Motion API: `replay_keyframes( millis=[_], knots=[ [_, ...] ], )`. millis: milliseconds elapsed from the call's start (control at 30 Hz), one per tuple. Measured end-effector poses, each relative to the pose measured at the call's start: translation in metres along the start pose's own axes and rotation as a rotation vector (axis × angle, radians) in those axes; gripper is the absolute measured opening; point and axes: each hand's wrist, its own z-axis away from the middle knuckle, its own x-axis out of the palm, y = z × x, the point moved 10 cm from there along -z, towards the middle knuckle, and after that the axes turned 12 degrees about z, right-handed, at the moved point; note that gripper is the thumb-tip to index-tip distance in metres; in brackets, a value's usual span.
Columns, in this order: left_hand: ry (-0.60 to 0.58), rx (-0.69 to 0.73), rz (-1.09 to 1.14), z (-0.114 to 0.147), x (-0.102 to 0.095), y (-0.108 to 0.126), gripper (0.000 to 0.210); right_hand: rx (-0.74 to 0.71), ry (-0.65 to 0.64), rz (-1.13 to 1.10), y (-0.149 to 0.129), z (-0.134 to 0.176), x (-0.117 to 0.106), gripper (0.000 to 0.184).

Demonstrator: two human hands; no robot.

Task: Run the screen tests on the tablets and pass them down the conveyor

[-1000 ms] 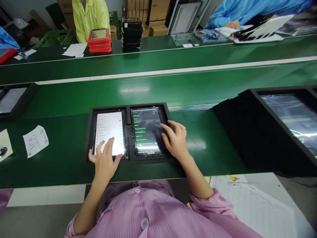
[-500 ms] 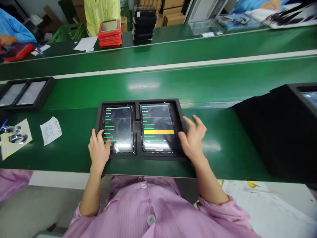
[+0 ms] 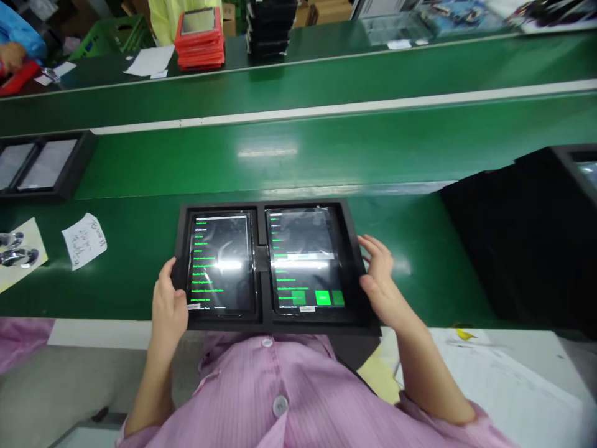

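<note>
A black foam tray point(image 3: 265, 325) with two compartments is right in front of me, its near edge reaching past the bench edge. The left compartment holds a tablet point(image 3: 219, 264) showing a list of green text. In the right compartment lies another tablet point(image 3: 305, 261), with a pale bar and green blocks on its screen. My left hand point(image 3: 168, 305) grips the tray's left side, fingers behind the edge and thumb at the front. My right hand point(image 3: 383, 280) grips the right side in the same way. Both tablets have a small white label at the bottom.
On the right stands a tall stack of black trays point(image 3: 485, 249). At left are another two-compartment tray point(image 3: 69, 168), a handwritten note point(image 3: 84, 241) and a yellowish paper with shiny metal parts point(image 3: 21, 255). Across the bench sit red-cased tablets point(image 3: 200, 46) and a black stack point(image 3: 269, 28).
The tray has come nearer to me and looks larger, with both hands now holding its sides. On the right tablet the yellow bar is gone, and a pale bar and green blocks show.
</note>
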Motion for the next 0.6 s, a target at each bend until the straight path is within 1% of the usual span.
replay_keyframes(
  millis=[67,100,133,200,267,300,333,400,500,567,600],
  knots=[
    [-0.057,0.009,-0.015,-0.015,0.006,0.001,0.077,-0.139,0.039,0.149,-0.034,-0.014,-0.010,0.070],
    [-0.084,0.016,-0.037,-0.020,0.010,0.001,0.077,-0.221,0.057,0.224,-0.049,-0.022,-0.010,0.064],
    [-0.104,0.020,-0.059,-0.024,0.013,0.002,0.078,-0.304,0.054,0.287,-0.063,-0.028,-0.005,0.058],
    [-0.096,0.024,-0.063,-0.026,0.016,0.003,0.084,-0.452,-0.004,0.365,-0.081,-0.032,0.013,0.049],
    [-0.041,0.034,-0.013,-0.022,0.011,0.004,0.091,-0.561,-0.067,0.418,-0.089,-0.028,0.031,0.047],
    [-0.010,0.044,0.017,-0.020,0.007,0.005,0.094,-0.595,-0.079,0.437,-0.090,-0.024,0.036,0.048],
    [0.016,0.053,0.039,-0.018,0.004,0.006,0.095,-0.613,-0.077,0.450,-0.091,-0.020,0.038,0.050],
    [0.025,0.068,0.047,-0.015,0.001,0.008,0.095,-0.612,-0.069,0.461,-0.090,-0.016,0.038,0.055],
    [-0.040,0.091,-0.004,-0.016,0.009,0.013,0.092,-0.582,-0.063,0.468,-0.089,-0.016,0.038,0.059],
    [-0.096,0.103,-0.085,-0.016,0.018,0.015,0.087,-0.577,-0.034,0.468,-0.090,-0.016,0.037,0.056],
    [-0.106,0.106,-0.119,-0.016,0.021,0.016,0.085,-0.574,-0.008,0.465,-0.090,-0.016,0.034,0.054]
  ],
)
